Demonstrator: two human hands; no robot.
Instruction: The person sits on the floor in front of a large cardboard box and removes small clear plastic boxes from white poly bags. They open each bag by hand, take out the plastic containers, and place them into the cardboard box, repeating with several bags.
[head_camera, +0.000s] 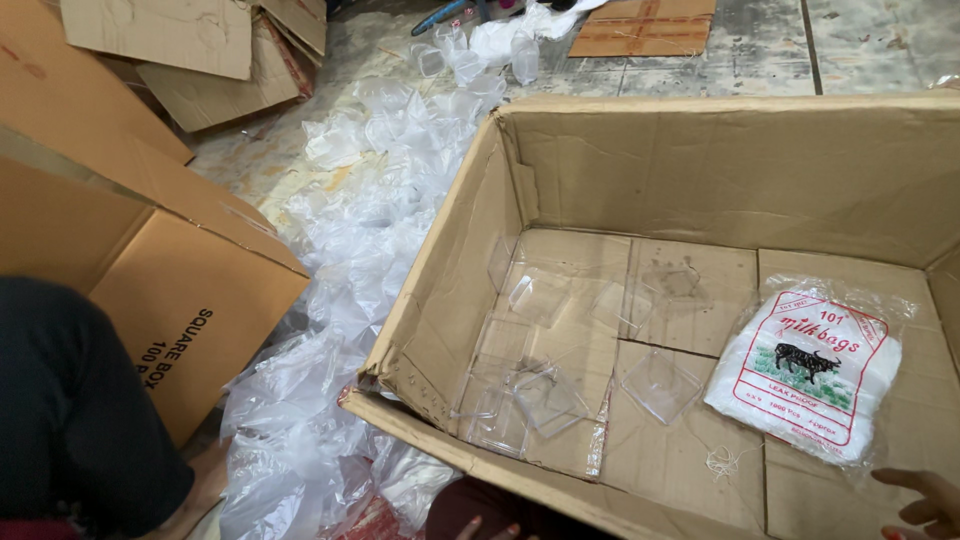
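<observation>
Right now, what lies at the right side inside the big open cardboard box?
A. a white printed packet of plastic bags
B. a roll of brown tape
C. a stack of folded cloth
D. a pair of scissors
A: a white printed packet of plastic bags lies flat on the floor of the big open cardboard box, near the right hand.

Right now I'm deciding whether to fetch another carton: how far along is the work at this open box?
Looks early. Done: the big box stands open with a few clear square pieces and a packet of bags on its bottom. In hand: nothing; the right hand hovers empty by the packet. Remaining: most of the box is bare, and a heap of loose clear plastic lies beside it.
</observation>
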